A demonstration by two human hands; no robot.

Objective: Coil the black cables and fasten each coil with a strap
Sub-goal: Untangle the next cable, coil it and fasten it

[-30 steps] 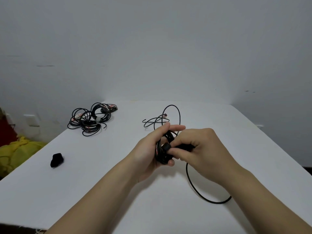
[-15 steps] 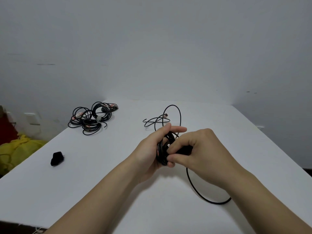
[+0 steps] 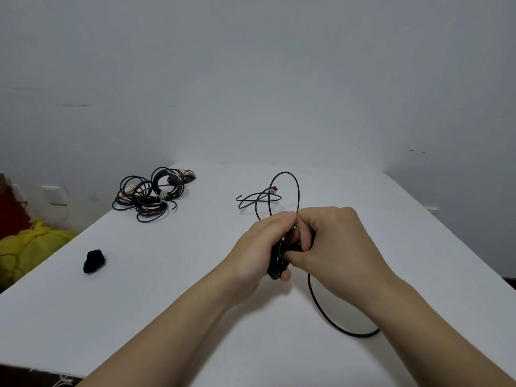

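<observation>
Right now the L hand [image 3: 259,247] grips the coil [image 3: 277,262] just above the table [image 3: 167,303], front-centre. The R hand [image 3: 335,247] pinches what's prob the strap [image 3: 292,242] against it; can't confirm.

Risks:
- One loop [image 3: 296,188] stands free above the fists and a tail [image 3: 329,317] trails on the table by the R forearm. Strapping now would leave that slack outside the wrap.
- If the L grip eases while the R works the strap, the turns could spring apart.
- The tail may also snag under the arm.
</observation>
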